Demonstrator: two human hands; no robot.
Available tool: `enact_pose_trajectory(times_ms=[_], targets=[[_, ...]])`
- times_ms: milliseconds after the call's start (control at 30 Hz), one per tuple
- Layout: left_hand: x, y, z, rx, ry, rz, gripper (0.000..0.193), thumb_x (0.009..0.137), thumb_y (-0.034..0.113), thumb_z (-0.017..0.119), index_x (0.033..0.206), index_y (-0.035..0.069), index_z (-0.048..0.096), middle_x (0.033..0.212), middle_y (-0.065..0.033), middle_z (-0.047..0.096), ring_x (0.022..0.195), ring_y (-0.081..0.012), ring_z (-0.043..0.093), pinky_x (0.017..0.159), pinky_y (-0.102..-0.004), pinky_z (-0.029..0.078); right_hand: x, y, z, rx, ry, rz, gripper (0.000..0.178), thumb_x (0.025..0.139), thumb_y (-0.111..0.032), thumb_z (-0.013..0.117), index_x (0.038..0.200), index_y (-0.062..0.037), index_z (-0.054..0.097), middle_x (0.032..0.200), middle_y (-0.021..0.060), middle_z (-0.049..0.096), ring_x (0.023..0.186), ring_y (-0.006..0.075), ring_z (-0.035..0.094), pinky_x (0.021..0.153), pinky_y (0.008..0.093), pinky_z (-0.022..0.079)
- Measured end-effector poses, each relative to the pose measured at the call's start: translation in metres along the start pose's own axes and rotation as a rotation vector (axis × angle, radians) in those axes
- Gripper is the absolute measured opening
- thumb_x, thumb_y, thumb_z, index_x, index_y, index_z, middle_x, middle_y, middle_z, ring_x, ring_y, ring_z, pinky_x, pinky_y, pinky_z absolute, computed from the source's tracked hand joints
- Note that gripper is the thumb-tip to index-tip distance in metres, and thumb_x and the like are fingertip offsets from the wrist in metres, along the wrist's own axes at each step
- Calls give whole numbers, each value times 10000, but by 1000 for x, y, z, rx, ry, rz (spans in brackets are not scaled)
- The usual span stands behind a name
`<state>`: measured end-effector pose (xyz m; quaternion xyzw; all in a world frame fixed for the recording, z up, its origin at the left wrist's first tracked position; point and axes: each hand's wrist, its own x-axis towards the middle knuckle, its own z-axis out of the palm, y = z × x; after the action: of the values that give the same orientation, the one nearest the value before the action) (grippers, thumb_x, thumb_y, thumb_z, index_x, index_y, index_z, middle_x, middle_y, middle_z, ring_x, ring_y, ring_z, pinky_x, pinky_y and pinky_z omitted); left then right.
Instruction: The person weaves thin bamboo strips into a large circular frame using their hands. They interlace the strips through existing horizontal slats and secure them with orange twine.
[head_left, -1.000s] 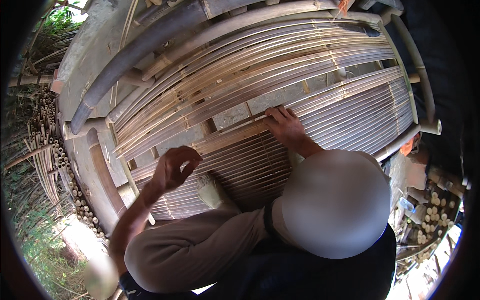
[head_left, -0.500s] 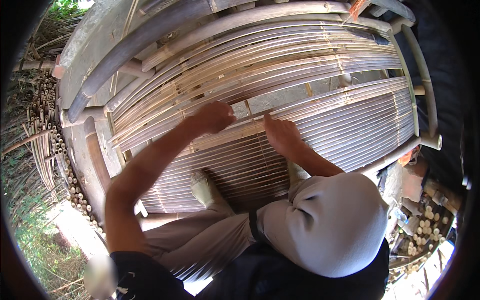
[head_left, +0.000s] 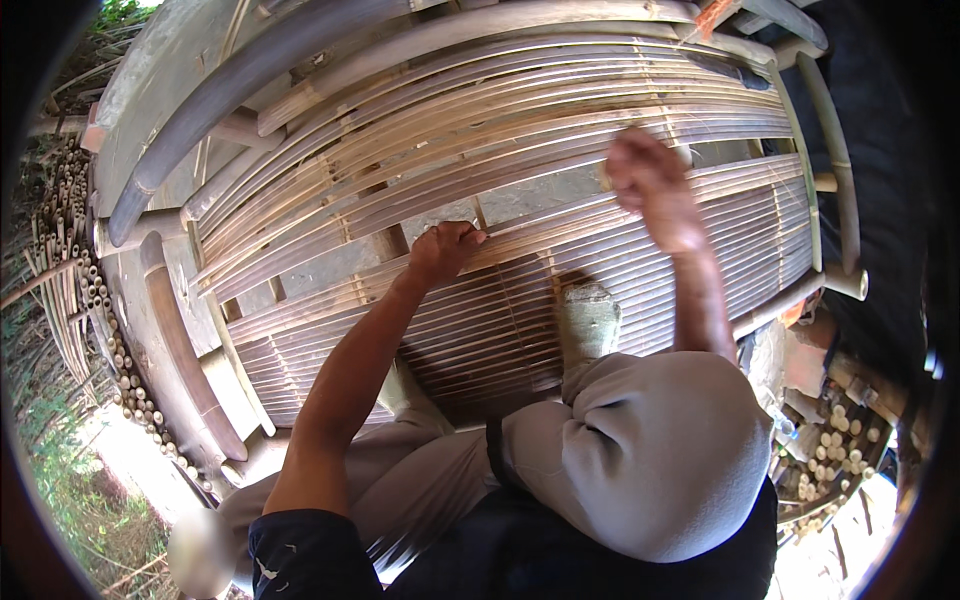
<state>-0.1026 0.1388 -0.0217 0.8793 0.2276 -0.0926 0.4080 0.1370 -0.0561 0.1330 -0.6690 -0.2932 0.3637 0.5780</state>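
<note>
We see the pale bamboo slat (head_left: 560, 228) along the gap's near edge in the slatted surface (head_left: 690, 255), its long axis running left to right, rising slightly rightward. Our left hand (head_left: 447, 250) is nearer, fingers folded together over that edge; whether they pinch the slat we cannot tell. Our right hand (head_left: 648, 185), blurred and curled, is beyond the slat, farther right; its grip we cannot tell.

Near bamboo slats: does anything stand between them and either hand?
Nothing visible does. The left hand is at the far edge of the near bamboo slats. The right hand, blurred, shows farther right, with no object seen in between; its height is unclear.
</note>
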Motion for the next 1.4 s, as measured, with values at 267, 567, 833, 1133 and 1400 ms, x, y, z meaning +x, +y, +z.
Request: enact_pose_trajectory(times_ms=[267, 567, 833, 1133, 1400], targets=[[23, -38, 25, 148, 99, 141, 293, 991, 364, 527, 1100, 134, 672, 1122, -147, 687, 968, -403, 674, 848, -513, 555, 35, 127, 104, -1131, -276, -183, 160, 902, -116, 583, 853, 6, 674, 896, 230, 694, 879, 378, 691, 786, 481, 544], [45, -48, 16, 162, -111, 351, 233, 952, 140, 552, 1117, 35, 677, 1201, -199, 647, 1046, -373, 640, 908, -414, 518, 70, 156, 113, -1031, -505, 340, 188, 870, -56, 562, 959, 15, 712, 1012, 243, 704, 955, 384, 688, 782, 463, 544], [50, -34, 3, -486, -376, -80, 296, 987, 133, 503, 1253, 37, 591, 1104, -61, 671, 891, -181, 623, 692, -326, 526, 102, 176, 117, -1168, -874, 417, 295, 860, -32, 537, 1099, 39, 695, 1079, 243, 698, 1004, 381, 686, 814, 442, 544], [53, -21, -14, -321, -549, -190, 328, 1006, 224, 507, 1263, 45, 606, 1131, -77, 671, 950, -160, 623, 725, -315, 544, 92, 186, 114, -975, -629, 367, 270, 920, -84, 519, 1090, -35, 723, 1103, 221, 698, 1001, 373, 683, 825, 442, 545], [60, -56, 13, -197, -369, -80, 357, 977, 195, 513, 1284, 44, 616, 1233, -113, 658, 1149, -234, 585, 1035, -343, 423, 94, 170, 118, -851, -637, 386, 308, 879, -101, 610, 1182, -53, 637, 1101, 214, 690, 1032, 369, 662, 840, 429, 530]])
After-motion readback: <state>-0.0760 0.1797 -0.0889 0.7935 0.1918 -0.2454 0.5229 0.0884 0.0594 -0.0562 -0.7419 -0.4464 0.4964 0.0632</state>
